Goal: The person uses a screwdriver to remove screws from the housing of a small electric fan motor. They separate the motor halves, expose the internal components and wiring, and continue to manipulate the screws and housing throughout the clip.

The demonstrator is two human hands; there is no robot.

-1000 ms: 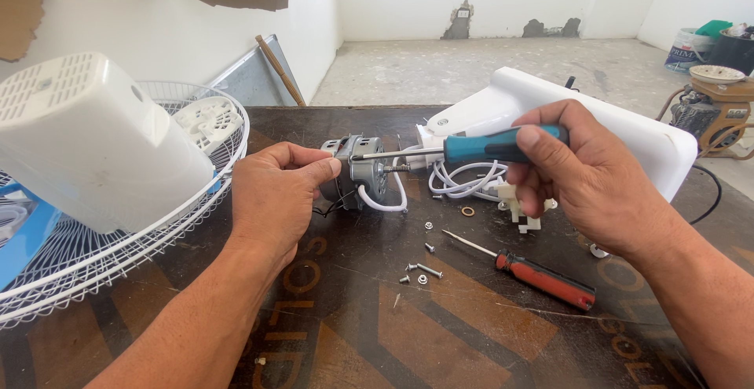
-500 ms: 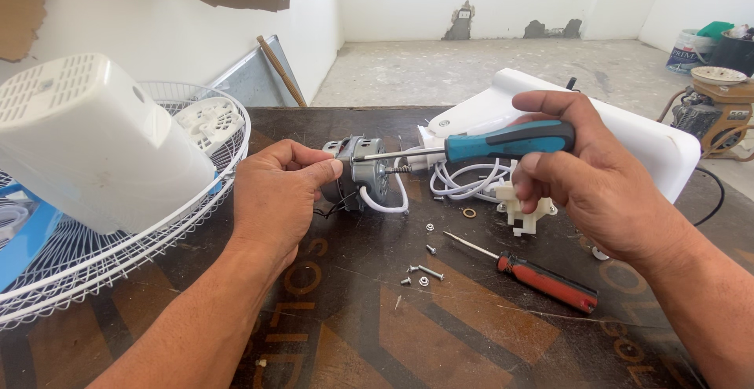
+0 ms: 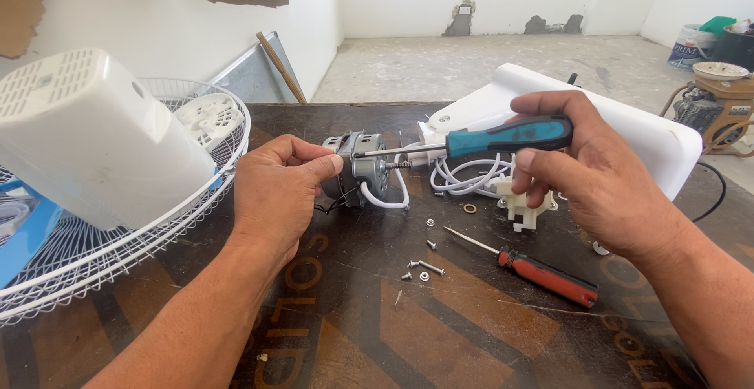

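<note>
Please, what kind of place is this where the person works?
Probably a small repair workshop, plain and unfinished. A fan motor lies taken apart on a dark worktable with loose screws and a wire fan guard; the floor is bare concrete.

Grey fan motor point(image 3: 363, 171) on table w/ blue-handled screwdriver point(image 3: 503, 136) tip at it

Both forearms bare, no sleeves, gloves, rings or watch visible.
</note>
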